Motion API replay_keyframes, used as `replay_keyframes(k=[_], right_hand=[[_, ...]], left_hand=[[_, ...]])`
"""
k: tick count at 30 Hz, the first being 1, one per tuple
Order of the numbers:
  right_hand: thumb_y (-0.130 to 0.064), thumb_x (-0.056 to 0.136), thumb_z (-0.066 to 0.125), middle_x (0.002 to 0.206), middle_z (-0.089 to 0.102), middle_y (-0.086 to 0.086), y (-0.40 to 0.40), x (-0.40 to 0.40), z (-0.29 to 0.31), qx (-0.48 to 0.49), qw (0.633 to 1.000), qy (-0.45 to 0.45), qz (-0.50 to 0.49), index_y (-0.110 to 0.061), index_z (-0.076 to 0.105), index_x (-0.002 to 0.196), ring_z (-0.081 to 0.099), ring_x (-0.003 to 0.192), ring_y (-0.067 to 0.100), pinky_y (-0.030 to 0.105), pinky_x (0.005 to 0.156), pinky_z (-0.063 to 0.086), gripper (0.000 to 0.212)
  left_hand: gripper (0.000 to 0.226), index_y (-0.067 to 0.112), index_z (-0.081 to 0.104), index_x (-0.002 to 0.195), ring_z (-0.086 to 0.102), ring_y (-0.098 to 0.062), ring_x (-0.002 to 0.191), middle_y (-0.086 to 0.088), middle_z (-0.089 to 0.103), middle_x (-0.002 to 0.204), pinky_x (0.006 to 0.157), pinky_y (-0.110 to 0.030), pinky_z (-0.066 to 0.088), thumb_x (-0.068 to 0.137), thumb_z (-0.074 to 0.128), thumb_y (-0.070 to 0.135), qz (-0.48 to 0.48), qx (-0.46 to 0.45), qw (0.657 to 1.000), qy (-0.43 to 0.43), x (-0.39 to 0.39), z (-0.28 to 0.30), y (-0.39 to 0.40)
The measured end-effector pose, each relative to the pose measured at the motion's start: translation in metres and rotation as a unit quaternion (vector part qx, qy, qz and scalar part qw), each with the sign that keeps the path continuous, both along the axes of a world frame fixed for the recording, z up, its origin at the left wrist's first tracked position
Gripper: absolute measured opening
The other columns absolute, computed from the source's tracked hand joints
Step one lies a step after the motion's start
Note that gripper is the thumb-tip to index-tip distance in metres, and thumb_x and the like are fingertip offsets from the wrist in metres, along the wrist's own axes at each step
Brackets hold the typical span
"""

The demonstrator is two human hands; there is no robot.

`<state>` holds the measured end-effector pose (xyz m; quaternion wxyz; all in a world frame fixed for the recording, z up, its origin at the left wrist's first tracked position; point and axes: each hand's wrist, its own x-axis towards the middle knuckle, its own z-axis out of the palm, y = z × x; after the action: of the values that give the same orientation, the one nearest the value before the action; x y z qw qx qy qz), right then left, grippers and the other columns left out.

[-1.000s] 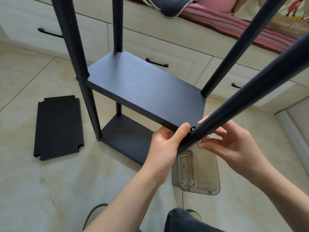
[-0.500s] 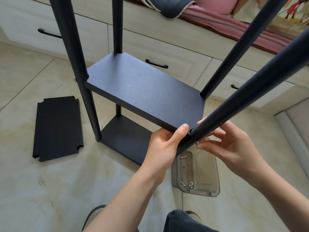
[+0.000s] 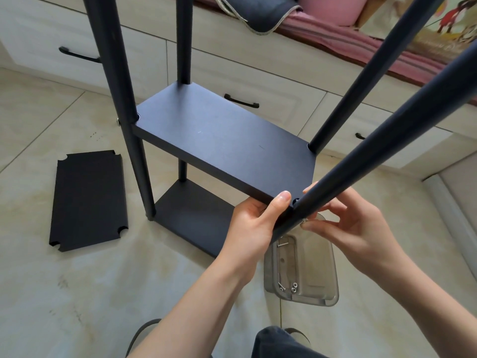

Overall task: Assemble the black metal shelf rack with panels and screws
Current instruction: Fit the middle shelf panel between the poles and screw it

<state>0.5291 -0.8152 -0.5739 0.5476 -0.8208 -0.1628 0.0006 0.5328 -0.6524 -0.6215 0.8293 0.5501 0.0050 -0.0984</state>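
the left hand (image 3: 254, 226) gripped the near corner of the middle shelf panel (image 3: 219, 146), thumb on top and fingers curled beneath, pressing it against the near right pole (image 3: 387, 140). the right hand (image 3: 361, 231) reached in behind that pole, its fingertips drawn together at the joint as if pinching a small silver screw (image 3: 304, 223); the screw was mostly hidden, so that pinch was a judgement. the rack stood upright on the tiled floor (image 3: 51, 293), with a lower panel (image 3: 191, 218) already seated and four poles rising past the frame. a spare panel (image 3: 87, 200) lay flat on the floor, well apart to the left.

the likeliest trouble was the screw missing its hole: if the left hand let the corner sag or twist, the panel's hole and the pole's would no longer line up, and the thread could cross or the screw drop. a dropped screw might land in the tray or skitter away over the tiles. leaning too hard on the pole could also tip the half-built rack.

a clear plastic tray (image 3: 325, 275) sat on the floor just below the hands. it held a few small silver screws and washers (image 3: 293, 286) at its near end and one longer piece near its far end.
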Motion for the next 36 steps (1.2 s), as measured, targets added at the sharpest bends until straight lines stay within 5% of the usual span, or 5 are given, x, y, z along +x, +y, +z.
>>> replay_keyframes(k=[7,15,28,33,36], right_hand=[[-0.010,0.073,0.074,0.100,0.065,0.000,-0.003,-0.001,-0.001,-0.003,1.000,0.010,0.008,-0.032,0.067,0.102,0.063,0.084,0.026,0.041,0.076,0.060,0.037],[-0.017,0.076,0.074,0.100,0.065,-0.002,-0.002,-0.007,0.002,-0.034,0.999,0.005,0.007,-0.035,0.064,0.106,0.064,0.085,0.025,0.041,0.076,0.060,0.037],[-0.010,0.066,0.076,0.093,0.069,0.002,0.006,0.001,0.007,0.011,0.999,0.034,-0.029,-0.014,0.064,0.104,0.066,0.077,0.023,0.036,0.073,0.060,0.040],[-0.015,0.066,0.078,0.099,0.071,0.001,0.008,-0.001,0.008,-0.008,1.000,0.014,-0.009,-0.018,0.067,0.103,0.070,0.088,0.026,0.032,0.078,0.060,0.038],[-0.019,0.067,0.077,0.099,0.071,-0.003,0.005,-0.002,0.008,-0.022,1.000,0.007,-0.017,-0.023,0.069,0.100,0.069,0.090,0.024,0.033,0.079,0.060,0.034]], left_hand=[[0.045,0.031,0.065,0.054,0.050,0.000,0.049,0.016,0.051,0.050,0.052,-0.008,0.039,0.099,0.060,0.036,-0.007,0.042,0.999,0.002,-0.001,0.001,0.002],[0.046,0.029,0.065,0.053,0.049,0.000,0.048,0.016,0.050,0.049,0.051,-0.010,0.039,0.099,0.061,0.033,-0.008,0.041,0.999,0.004,-0.003,-0.003,0.005],[0.048,0.031,0.063,0.051,0.049,0.000,0.047,0.017,0.049,0.049,0.051,-0.008,0.038,0.098,0.060,0.037,0.000,0.015,1.000,-0.014,0.004,-0.001,0.001],[0.043,0.016,0.073,0.079,0.060,-0.002,0.063,0.009,0.065,0.065,0.062,-0.010,0.045,0.085,0.060,0.057,0.004,0.012,1.000,-0.010,0.005,0.000,-0.001],[0.037,0.020,0.069,0.072,0.058,-0.001,0.060,0.011,0.061,0.063,0.059,-0.010,0.044,0.088,0.060,0.053,-0.004,0.006,1.000,-0.016,0.003,0.000,0.000]])
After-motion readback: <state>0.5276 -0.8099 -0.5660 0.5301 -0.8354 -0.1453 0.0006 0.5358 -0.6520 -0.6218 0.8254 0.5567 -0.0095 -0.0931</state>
